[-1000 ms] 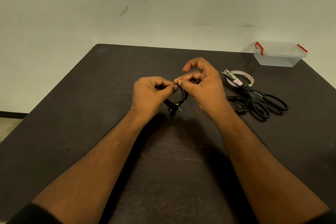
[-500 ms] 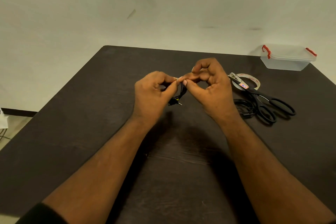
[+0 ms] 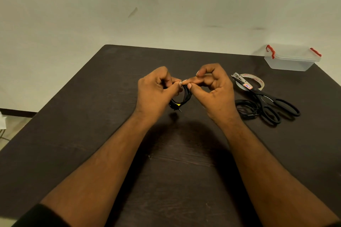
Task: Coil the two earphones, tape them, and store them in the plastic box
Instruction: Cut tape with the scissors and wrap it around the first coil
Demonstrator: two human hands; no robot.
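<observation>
Both hands are up over the table (image 3: 92, 116), pinching one coiled earphone (image 3: 181, 100) between them. The left hand (image 3: 156, 90) is clenched, thumb and forefinger clamped on the top of the coil; the right hand (image 3: 212, 88) grips the same spot with thumb and forefinger tip to tip, other fingers curled above. The coil hangs just below the fingertips, plug end with a yellow mark dangling lowest.

Looks like the tape-wrap step (any tape strip is too small to make out). To do it well: keep the loops bunched tight under the left pinch, roll the tape round with the right and press the end down flat so nothing springs open.

Both forearms reach forward from the near edge, wrists slightly cocked inward, knuckles facing up and out.

The second earphone (image 3: 246, 109) lies on the table just right of the right hand, touching the scissors (image 3: 267, 99). The tape roll (image 3: 258, 81) sits beyond, under the scissor blades. The plastic box (image 3: 291, 61), lid on, is well beyond the right fingers at the far corner.
</observation>
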